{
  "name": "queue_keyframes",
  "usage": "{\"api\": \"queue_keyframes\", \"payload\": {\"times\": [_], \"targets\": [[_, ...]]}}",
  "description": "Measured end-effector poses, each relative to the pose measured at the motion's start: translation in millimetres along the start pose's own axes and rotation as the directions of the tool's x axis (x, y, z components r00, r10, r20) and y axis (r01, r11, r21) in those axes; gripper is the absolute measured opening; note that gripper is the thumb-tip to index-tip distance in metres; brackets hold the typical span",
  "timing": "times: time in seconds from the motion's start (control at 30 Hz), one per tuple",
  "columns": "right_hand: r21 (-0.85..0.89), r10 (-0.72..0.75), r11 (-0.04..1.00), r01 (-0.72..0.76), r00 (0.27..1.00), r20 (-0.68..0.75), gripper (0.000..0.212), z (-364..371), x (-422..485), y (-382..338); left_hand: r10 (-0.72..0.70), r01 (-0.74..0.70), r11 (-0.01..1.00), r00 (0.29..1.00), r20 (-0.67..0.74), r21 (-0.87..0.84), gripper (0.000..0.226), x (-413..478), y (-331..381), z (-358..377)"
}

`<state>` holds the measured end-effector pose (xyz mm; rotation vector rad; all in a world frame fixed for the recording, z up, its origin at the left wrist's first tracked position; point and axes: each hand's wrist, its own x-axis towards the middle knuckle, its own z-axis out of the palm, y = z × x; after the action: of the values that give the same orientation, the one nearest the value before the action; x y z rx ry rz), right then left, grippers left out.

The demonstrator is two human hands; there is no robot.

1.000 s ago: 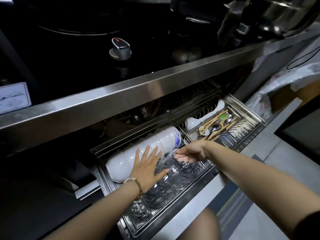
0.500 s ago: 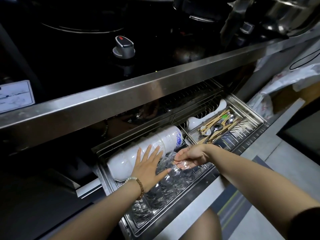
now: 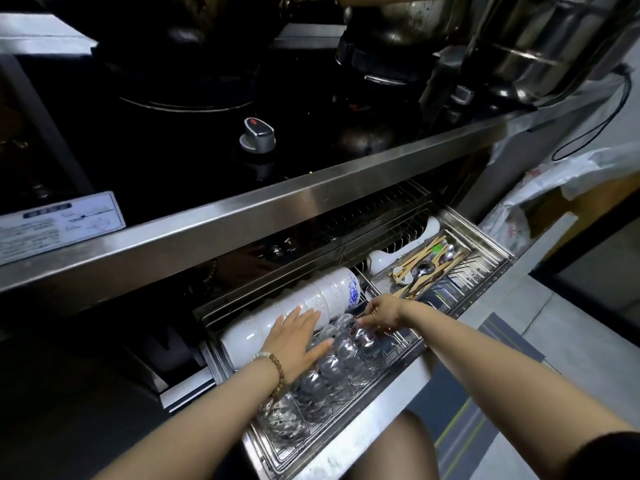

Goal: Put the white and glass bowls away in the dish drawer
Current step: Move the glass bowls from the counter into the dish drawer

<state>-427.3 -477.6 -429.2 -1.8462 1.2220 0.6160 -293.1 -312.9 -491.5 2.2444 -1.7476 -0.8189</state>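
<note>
The left hand (image 3: 298, 337) lies spread-fingered across white bowls (image 3: 311, 303) and glass bowls (image 3: 332, 372) in the dish drawer (image 3: 346, 452), while the right hand (image 3: 381, 313), at its two o'clock, pinches the endmost of the glass bowls.

Left hand (image 3: 297, 341) flat, fingers straight; right hand (image 3: 382, 315) fingers curled.

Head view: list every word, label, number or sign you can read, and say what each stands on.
Sticker on the stove top, left: printed lines and a diagram, too blurred to read.
Knob: a red mark, no letters.
White bowl: blue painted pattern, not readable as text.
Bag, right: red print, too blurred to read.
No text can be read.
</note>
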Motion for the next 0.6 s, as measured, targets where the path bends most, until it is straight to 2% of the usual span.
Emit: {"api": "queue_keyframes", "payload": {"times": [0.13, 0.2, 0.3, 0.47, 0.6], "targets": [[-0.072, -0.142, 0.988, 0.133, 0.981, -0.131, 0.057, -4.6, -37.7, -1.7, 0.028, -0.028, 0.999, 0.999, -0.021, -0.036, 0.071, -14.1, 16.9, -26.4], [-0.052, -0.234, 0.972, 0.228, 0.948, -0.215, 0.06, -8.4, -64.3, -2.8, 0.054, -0.057, 0.997, 0.997, -0.063, -0.045, 0.07, -22.4, 26.4, -43.4], [-0.015, -0.296, 0.95, 0.313, 0.882, -0.367, 0.062, -14.6, -106.7, -1.9, 0.128, -0.134, 0.99, 0.98, -0.149, -0.031, 0.067, -38.0, 40.5, -74.6], [-0.123, -0.402, 0.904, 0.409, 0.717, -0.569, 0.066, -27.7, -171.4, -15.4, 0.263, -0.279, 0.96, 0.9, -0.347, 0.004, 0.06, -78.2, 63.9, -137.1], [-0.183, -0.508, 0.825, 0.535, 0.561, -0.654, 0.063, -32.8, -213.3, -51.9, 0.347, -0.348, 0.933, 0.803, -0.485, 0.091, 0.056, -117.3, 73.4, -194.1]]}}
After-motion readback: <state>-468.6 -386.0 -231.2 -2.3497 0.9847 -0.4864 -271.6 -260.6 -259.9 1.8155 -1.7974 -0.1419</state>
